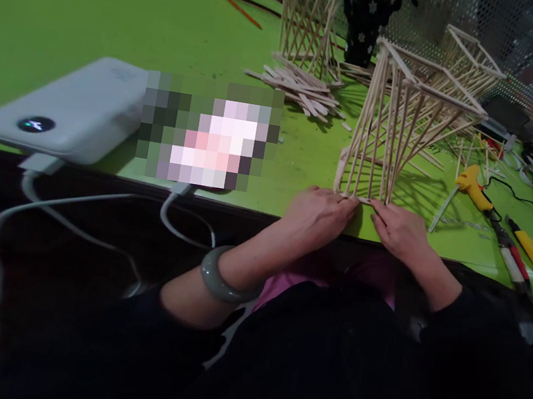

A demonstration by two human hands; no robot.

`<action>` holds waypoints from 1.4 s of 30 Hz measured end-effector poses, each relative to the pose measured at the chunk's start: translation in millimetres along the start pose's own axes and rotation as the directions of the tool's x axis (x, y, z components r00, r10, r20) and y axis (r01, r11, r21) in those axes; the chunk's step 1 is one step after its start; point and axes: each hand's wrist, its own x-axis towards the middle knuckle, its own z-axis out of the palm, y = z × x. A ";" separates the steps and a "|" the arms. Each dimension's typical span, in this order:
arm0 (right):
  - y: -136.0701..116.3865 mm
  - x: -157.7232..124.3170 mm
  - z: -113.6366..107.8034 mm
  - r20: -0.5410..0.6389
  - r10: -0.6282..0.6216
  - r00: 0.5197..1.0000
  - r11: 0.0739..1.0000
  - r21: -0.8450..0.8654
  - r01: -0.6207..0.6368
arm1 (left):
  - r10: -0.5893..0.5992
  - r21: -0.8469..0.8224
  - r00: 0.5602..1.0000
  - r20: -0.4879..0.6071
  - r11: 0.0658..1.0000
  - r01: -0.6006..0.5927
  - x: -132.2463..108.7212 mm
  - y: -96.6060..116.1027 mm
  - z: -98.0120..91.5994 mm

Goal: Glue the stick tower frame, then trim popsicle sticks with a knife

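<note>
A tall frame of thin wooden sticks stands near the front edge of the green table. My left hand rests at its lower left corner, fingers curled and pressed on the bottom stick. My right hand is at the lower right of the base, its fingertips pinching the same bottom stick. A grey-green bangle sits on my left wrist.
A white power bank with cables lies at the left. Loose sticks are piled behind, with another stick frame and a third. A yellow glue gun, cutters and a utility knife lie to the right.
</note>
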 end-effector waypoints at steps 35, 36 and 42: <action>0.1 2.0 -1.7 0.033 -0.022 0.999 0.999 -0.036 0.023 | 0.074 0.016 0.993 0.090 0.997 -0.076 6.1 -3.1 0.2; 0.1 2.1 -1.7 0.033 -0.024 0.999 0.999 -0.039 0.026 | 0.079 0.013 0.993 0.092 0.997 -0.081 6.3 -3.2 0.2; 1.5 1.0 5.2 -0.003 -0.023 1.000 0.999 -0.026 0.023 | 0.090 0.037 0.995 0.035 0.995 -0.091 6.1 -5.9 7.8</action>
